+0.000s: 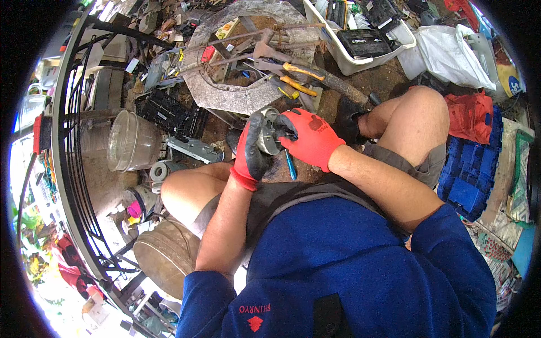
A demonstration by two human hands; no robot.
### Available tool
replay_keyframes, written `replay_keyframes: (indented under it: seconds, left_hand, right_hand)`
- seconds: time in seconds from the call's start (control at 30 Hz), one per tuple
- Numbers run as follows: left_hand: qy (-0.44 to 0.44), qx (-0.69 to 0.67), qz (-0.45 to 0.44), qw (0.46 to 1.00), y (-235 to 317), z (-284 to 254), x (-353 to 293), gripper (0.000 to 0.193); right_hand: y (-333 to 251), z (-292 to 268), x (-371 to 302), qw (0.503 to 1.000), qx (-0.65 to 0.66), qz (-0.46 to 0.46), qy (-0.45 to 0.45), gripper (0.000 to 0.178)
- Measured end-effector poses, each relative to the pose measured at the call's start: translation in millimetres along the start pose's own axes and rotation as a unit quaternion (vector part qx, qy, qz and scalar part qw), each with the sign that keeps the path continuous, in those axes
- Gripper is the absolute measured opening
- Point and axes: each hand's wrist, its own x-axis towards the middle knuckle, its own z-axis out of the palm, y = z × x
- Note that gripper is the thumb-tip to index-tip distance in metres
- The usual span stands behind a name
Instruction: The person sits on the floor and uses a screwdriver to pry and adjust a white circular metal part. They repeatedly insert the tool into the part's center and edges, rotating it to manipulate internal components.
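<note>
- Both gloved hands clasp a round grey metal part [267, 132] held above the knees: the left hand [249, 152] wraps its grip around the part's left side and underside.
- The right hand [309, 137], in a red glove, closes its grip over the part's right edge, fingertips on the rim.
- A blue-handled tool [290, 165] hangs just below the part, between the hands.
- On the ground ahead lie yellow-handled pliers [301, 79], a curved metal plate [225, 96] and a clear plastic jar [131, 141].
- A white tub [360, 59] with a black battery stands beyond.
</note>
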Motion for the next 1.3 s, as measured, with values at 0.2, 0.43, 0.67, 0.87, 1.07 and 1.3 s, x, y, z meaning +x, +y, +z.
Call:
replay_keyframes:
  seconds: [0.2, 0.43, 0.67, 0.87, 1.07, 1.3]
  left_hand:
    - [0.03, 0.159, 0.078, 0.984, -16.7, -9.5, -4.4, 0.05]
    - [0.033, 0.141, 0.071, 0.987, -14.8, -4.2, -10.6, 0.05]
    - [0.024, 0.087, 0.051, 0.995, -14.2, -14.7, -4.2, 0.053]
    - [0.067, 0.247, 0.109, 0.961, -1.3, 2.3, -11.2, 0.047]
    - [0.057, 0.32, 0.14, 0.935, -5.9, -1.8, -16.4, 0.056]
    - [0.02, 0.153, 0.025, 0.988, 1.3, -10.4, -4.6, 0.061]
  right_hand:
    - [-3.0, -2.2, 3.4, 0.998, 0.064, 0.011, 0.008, 0.029]
    - [-1.4, -0.9, 2.0, 0.992, 0.119, 0.038, 0.027, 0.027]
    - [-3.5, -0.3, 3.6, 0.995, 0.082, -0.035, 0.051, 0.032]
    - [-2.4, -8.5, 9.9, 0.984, 0.163, 0.068, -0.025, 0.03]
    - [-2.7, -8.2, 8.1, 0.991, 0.136, -0.019, -0.005, 0.031]
    - [-3.6, -1.7, 1.9, 0.992, 0.083, -0.083, 0.039, 0.036]
